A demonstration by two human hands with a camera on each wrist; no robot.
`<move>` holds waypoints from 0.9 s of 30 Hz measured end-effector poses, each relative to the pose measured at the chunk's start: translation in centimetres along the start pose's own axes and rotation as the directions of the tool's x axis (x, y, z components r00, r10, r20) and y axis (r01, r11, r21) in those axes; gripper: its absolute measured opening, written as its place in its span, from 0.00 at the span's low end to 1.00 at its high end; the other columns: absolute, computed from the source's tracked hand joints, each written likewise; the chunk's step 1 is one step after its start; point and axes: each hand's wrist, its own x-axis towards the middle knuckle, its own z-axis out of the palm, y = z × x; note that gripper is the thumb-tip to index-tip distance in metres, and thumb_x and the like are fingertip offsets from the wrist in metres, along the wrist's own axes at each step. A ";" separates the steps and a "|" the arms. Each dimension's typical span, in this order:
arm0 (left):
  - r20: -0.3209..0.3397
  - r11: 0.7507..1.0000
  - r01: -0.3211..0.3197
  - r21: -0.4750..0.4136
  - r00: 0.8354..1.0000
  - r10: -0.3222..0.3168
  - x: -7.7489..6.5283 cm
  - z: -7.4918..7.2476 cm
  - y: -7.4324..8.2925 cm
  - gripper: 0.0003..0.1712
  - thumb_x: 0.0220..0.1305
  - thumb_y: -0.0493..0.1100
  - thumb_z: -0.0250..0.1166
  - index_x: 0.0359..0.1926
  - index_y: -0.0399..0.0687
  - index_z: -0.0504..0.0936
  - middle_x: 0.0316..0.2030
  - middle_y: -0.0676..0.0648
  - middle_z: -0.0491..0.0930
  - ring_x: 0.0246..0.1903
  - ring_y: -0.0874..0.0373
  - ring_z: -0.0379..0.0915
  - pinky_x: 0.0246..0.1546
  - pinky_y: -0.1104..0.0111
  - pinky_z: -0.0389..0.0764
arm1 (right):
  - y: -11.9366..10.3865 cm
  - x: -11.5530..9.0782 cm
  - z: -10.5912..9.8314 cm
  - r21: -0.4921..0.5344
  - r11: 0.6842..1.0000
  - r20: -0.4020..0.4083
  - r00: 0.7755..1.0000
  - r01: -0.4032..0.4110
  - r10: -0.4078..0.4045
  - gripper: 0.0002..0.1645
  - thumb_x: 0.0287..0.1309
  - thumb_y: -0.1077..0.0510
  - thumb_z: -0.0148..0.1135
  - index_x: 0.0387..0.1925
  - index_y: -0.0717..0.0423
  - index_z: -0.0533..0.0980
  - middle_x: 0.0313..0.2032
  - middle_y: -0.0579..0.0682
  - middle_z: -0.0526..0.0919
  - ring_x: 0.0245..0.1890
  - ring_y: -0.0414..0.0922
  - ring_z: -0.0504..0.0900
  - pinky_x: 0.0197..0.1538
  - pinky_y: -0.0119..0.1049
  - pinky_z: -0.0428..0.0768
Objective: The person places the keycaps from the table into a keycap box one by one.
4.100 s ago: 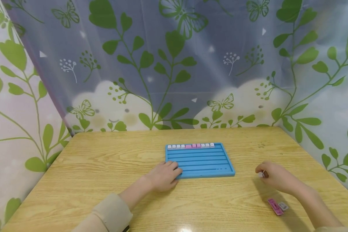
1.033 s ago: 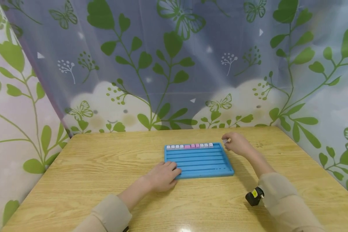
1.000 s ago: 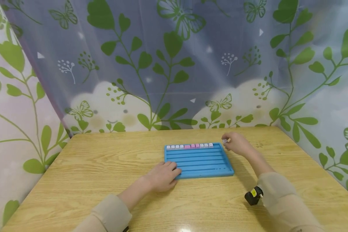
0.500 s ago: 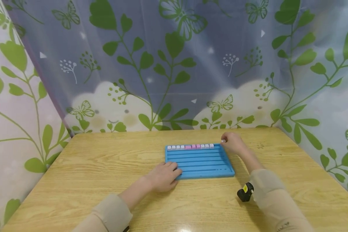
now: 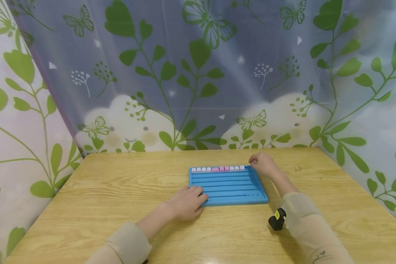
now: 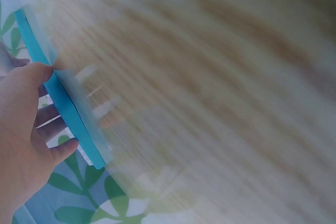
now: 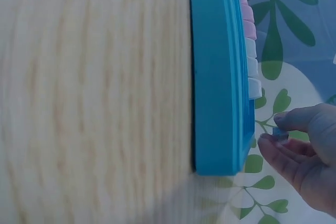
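Note:
A shallow blue tray (image 5: pixel 227 187) with raised ridges lies on the table, a row of white and pink keycaps (image 5: pixel 219 169) along its far ridge. My left hand (image 5: pixel 186 203) holds the tray by its near left corner; in the left wrist view the thumb (image 6: pixel 39 71) is at the edge and other fingers reach over it. At the far right corner, my right hand (image 5: pixel 264 165) pinches a small pale keycap (image 7: pixel 280 133) between thumb and fingertips, just beyond the right end of the row. The keycap is mostly covered by the fingers in the head view.
The wooden table (image 5: pixel 118 187) carries the tray. A patterned cloth (image 5: pixel 145 73) with leaves and butterflies hangs behind it. A black wrist camera (image 5: pixel 277 219) sits under the right sleeve.
My right hand has carried the keycap from the table's right side to the tray's far right corner, edging closer in the last second. The left hand has stayed at the tray's near left corner.

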 end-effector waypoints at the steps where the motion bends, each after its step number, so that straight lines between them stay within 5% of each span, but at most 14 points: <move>1: 0.002 1.000 0.001 -0.003 1.000 -0.001 0.0 0.0 0.0 0.19 0.67 0.51 0.52 0.56 0.50 0.72 0.42 0.50 0.70 0.46 0.56 0.67 0.48 0.61 0.72 | -0.1 0.0 0.0 -0.001 1.000 0.005 1.000 0.000 0.000 0.14 0.55 0.70 0.51 0.42 0.71 0.77 0.44 0.67 0.78 0.48 0.63 0.74 0.48 0.54 0.74; 7: 0.002 1.000 0.004 -0.003 1.000 -0.004 0.0 0.1 0.0 0.19 0.67 0.51 0.53 0.56 0.50 0.72 0.41 0.50 0.70 0.45 0.56 0.67 0.47 0.62 0.72 | -0.3 0.0 -0.2 0.013 1.000 0.045 0.999 -0.028 0.027 0.19 0.50 0.75 0.49 0.46 0.73 0.75 0.47 0.69 0.76 0.51 0.65 0.72 0.48 0.53 0.74; 15: -0.007 1.000 0.002 0.005 1.000 -0.001 -0.1 0.1 0.0 0.19 0.67 0.51 0.53 0.56 0.51 0.72 0.41 0.50 0.70 0.44 0.56 0.67 0.46 0.62 0.72 | -0.3 0.4 -0.3 -0.040 0.999 0.050 0.999 0.012 -0.010 0.15 0.54 0.66 0.61 0.43 0.72 0.76 0.37 0.62 0.79 0.40 0.56 0.77 0.43 0.49 0.75; 27: -0.006 1.000 0.004 -0.009 1.000 -0.004 -0.1 -0.1 0.0 0.19 0.67 0.50 0.53 0.56 0.51 0.73 0.42 0.50 0.70 0.44 0.56 0.67 0.47 0.61 0.72 | -0.4 0.8 0.0 -0.106 0.991 0.080 0.994 0.085 -0.077 0.15 0.52 0.69 0.61 0.42 0.73 0.77 0.40 0.64 0.80 0.42 0.58 0.77 0.44 0.49 0.76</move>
